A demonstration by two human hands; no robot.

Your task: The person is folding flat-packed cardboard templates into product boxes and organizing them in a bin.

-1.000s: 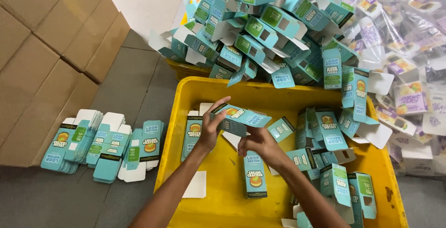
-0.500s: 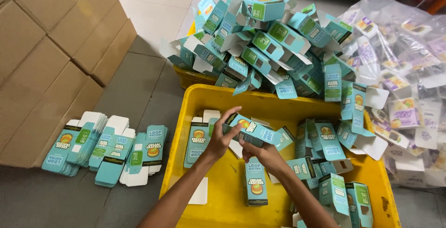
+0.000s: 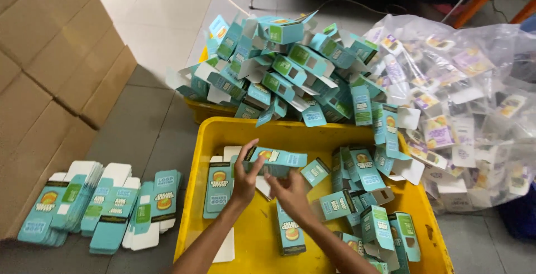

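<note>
1. Both hands are up over the yellow plastic crate, working one small teal cardboard carton between them. The left hand has its fingers curled round the carton's left end, thumb sticking up.
2. The right hand sits just under the carton, fingers bent up against its underside, so it's pinched from both sides, lying roughly level.
3. Inside the crate: a flat teal carton blank just left of the hands, one folded teal box lying below them, and a cluster of assembled teal boxes along the right side.
4. Behind the crate there's a big heap of folded teal cartons.
5. On the grey floor to the left, a fanned stack of flat teal blanks, brown cardboard boxes beyond it.
6. Far right, a clear plastic bag of small packets.
</note>
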